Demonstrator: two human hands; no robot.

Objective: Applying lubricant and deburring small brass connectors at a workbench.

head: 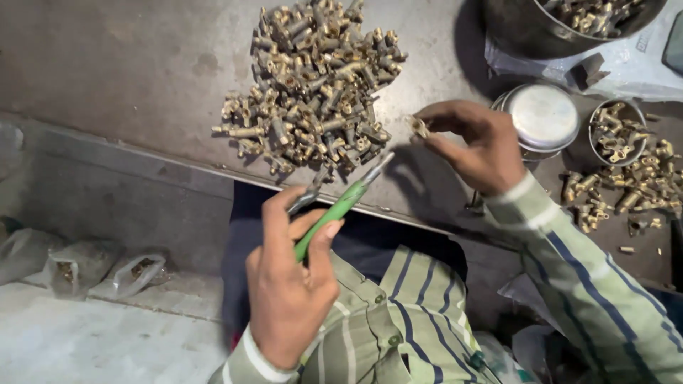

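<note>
My left hand (288, 281) grips a green-handled tool (340, 206) whose metal tip points up and right toward the table edge. My right hand (475, 146) pinches one small brass fitting (418, 126) between thumb and fingers, just above the table. A large heap of brass fittings (313, 85) lies on the grey metal table (128, 64) to the left of that hand. The tool tip ends a short way below the pinched fitting, apart from it.
A round metal lid (544, 117) sits right of my right hand. A small cup of fittings (617, 134) and loose fittings (640, 185) lie further right. A dark bowl of fittings (569, 21) stands at top right. Clear plastic bags (107, 269) rest on the lower ledge.
</note>
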